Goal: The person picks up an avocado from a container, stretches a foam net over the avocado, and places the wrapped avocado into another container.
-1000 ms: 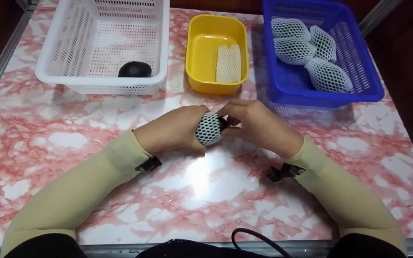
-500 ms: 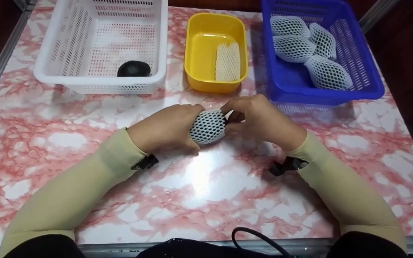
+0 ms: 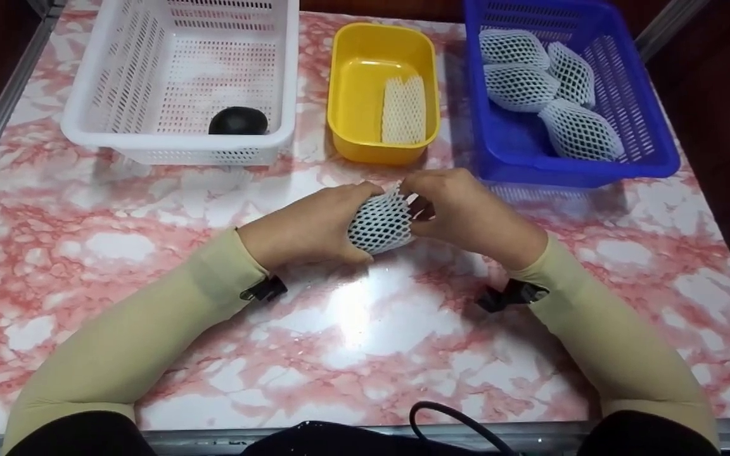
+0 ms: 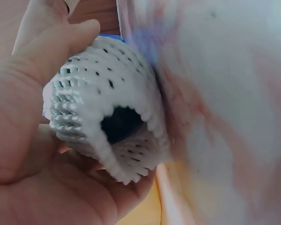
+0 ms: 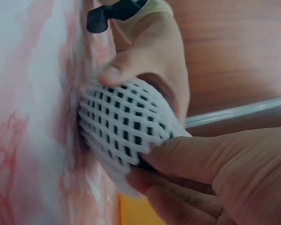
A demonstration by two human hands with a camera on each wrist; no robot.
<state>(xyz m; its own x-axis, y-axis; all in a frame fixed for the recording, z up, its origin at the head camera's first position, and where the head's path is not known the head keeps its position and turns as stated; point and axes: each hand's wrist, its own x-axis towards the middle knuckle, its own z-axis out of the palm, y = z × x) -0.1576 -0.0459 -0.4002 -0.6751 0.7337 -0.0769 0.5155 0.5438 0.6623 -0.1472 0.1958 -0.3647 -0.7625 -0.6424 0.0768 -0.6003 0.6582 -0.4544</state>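
A dark oval fruit, avocado-like, sits inside a white foam net sleeve (image 3: 380, 223) near the middle of the table. My left hand (image 3: 308, 221) grips the netted fruit from the left, thumb on the near side and fingers on the far side. At the sleeve's right end, my right hand (image 3: 463, 212) pinches the net's rim, as the right wrist view shows with thumb and fingers at the edge of the mesh (image 5: 119, 119). Through the open end in the left wrist view, the dark fruit (image 4: 122, 124) shows set back inside the sleeve.
Behind the hands stand a white basket (image 3: 178, 140) with one bare dark fruit (image 3: 238, 121), a yellow bin (image 3: 355, 101) with flat foam nets (image 3: 403, 111), and a blue basket (image 3: 517, 136) with several netted fruits (image 3: 520, 85). A black cable (image 3: 460, 418) loops at the near edge.
The foam net has been drawn rightward over the fruit, covering the dark end that was bare one second ago. My right hand has shifted slightly right with the net's rim.
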